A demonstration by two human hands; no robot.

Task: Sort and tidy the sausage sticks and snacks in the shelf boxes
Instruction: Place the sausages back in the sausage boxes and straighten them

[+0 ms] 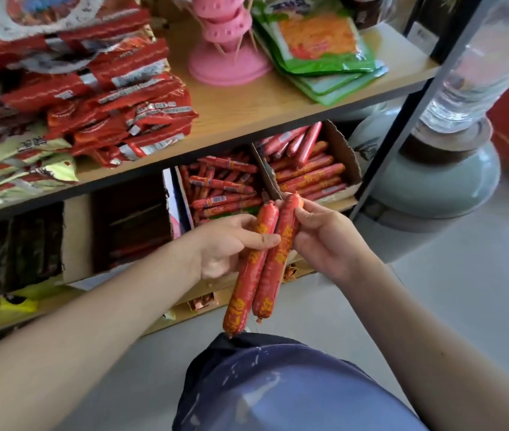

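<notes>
Left grip [228, 244] clasps left sausage stick [247, 284] mid-length. Right grip [324, 234] pinches right sausage stick [273, 269] near top. Sticks touching, roughly upright.

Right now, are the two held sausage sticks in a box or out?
Out. The left hand grips both sausage sticks, the right hand pinches one's top end, in front of the shelf, outside the cardboard boxes.

We see two red sausage sticks [247, 281] with orange-yellow lettering, red and silver snack packs [116, 98], green pouches [318, 42] with an orange picture, a pink stand [228, 57], our blue white-flecked garment [278, 384]
</notes>
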